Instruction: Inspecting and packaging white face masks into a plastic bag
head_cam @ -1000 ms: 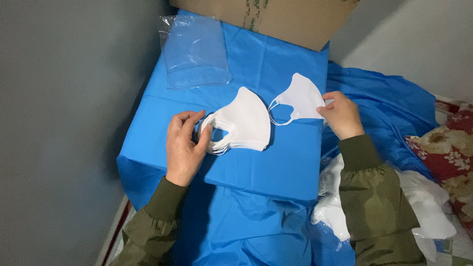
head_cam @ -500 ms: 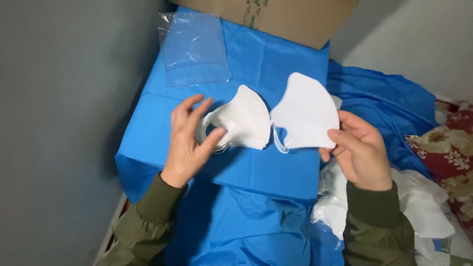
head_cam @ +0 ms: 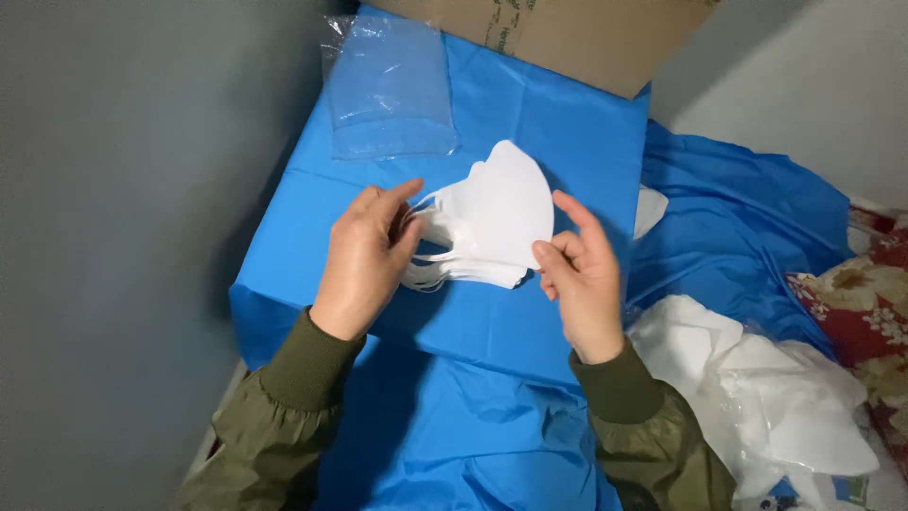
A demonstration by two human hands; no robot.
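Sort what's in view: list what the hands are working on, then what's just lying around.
In hand: stack of white folded face masks, left hand, right hand.

Lying about: clear plastic bag, brown cardboard box, blue cloth cover, loose white masks pile.

Stack of white folded face masks (head_cam: 492,222), edges aligned, ear loops trailing left. Held upright and slightly tilted above the blue-covered surface.

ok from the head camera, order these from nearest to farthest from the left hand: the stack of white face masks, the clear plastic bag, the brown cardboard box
Measured from the left hand:
1. Stack of white face masks, touching its fingers, just to the right.
2. Clear plastic bag, flat on the blue sheet beyond the hand.
3. Brown cardboard box, at the far top edge, up and right.
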